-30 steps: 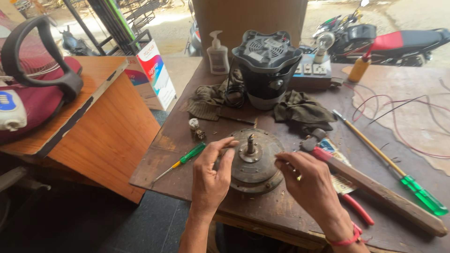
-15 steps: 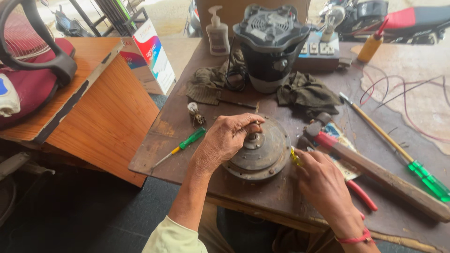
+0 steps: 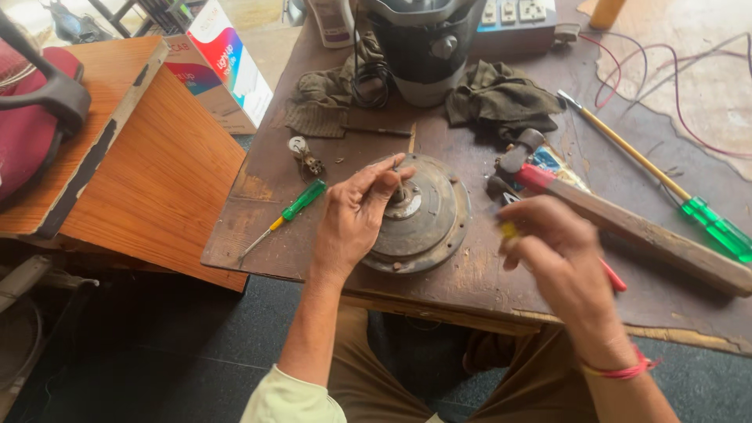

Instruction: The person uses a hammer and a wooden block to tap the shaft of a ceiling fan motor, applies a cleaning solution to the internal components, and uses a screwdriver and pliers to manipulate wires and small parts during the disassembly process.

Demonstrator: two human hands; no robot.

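A round, rusty metal motor disc (image 3: pixel 435 227) lies flat on the worn wooden table (image 3: pixel 486 286) in front of me. My left hand (image 3: pixel 352 219) rests on the disc's left side, its fingertips pinching the short shaft at the centre. To the right of the disc, a little above the table, my right hand (image 3: pixel 560 254) is blurred and curled around a small yellow-handled tool (image 3: pixel 509 229); the tool's tip is hidden. A red thread band circles that wrist.
A small green screwdriver (image 3: pixel 296 205) lies left of the disc, and a hammer (image 3: pixel 642 231), red-handled pliers (image 3: pixel 612 276) and a long green-handled screwdriver (image 3: pixel 689 205) lie to its right. Behind stand a black appliance (image 3: pixel 423 47), dark rags (image 3: pixel 501 94) and red wires (image 3: pixel 666 78). A wooden cabinet (image 3: pixel 157 164) is at left.
My left hand slid from the disc's left rim onto the centre shaft. My right hand drew back off the disc to the right. The view moved closer and lower.
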